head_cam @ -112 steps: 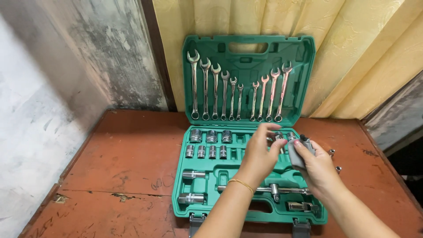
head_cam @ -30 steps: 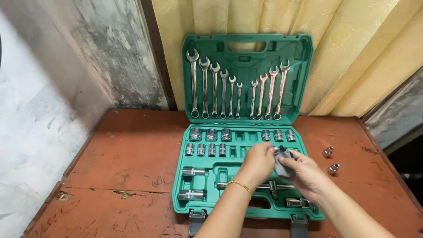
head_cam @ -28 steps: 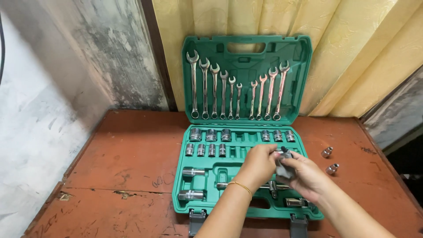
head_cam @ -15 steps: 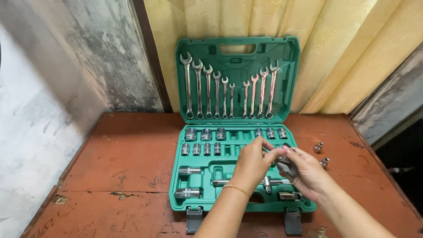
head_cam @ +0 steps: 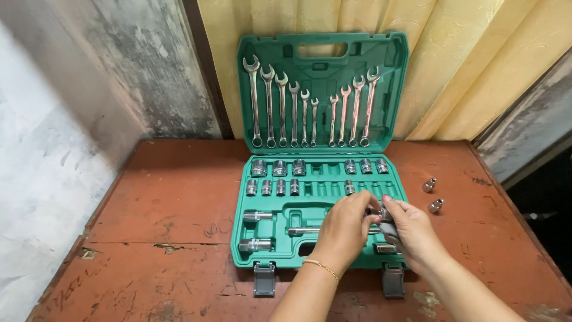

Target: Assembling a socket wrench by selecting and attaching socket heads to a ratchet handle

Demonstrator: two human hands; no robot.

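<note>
A green tool case (head_cam: 269, 247) lies open on a worn red table (head_cam: 167, 197). Its upright lid holds a row of several combination wrenches (head_cam: 310, 107). Rows of chrome sockets (head_cam: 277, 177) fill the upper slots of the tray. My left hand (head_cam: 348, 229) and my right hand (head_cam: 411, 229) meet over the lower right part of the tray. Together they pinch a small metal ratchet part (head_cam: 384, 216), mostly hidden by my fingers. A thin bracelet sits on my left wrist.
Two loose chrome sockets (head_cam: 432, 195) stand on the table right of the case. Two larger sockets (head_cam: 256, 229) lie in the tray's left slots. A yellow curtain (head_cam: 476, 65) hangs behind, and a stained grey wall (head_cam: 71, 119) rises at the left.
My hands moved down from the socket rows to the tray's lower right. The view shifted slightly, so the case sits more central.
</note>
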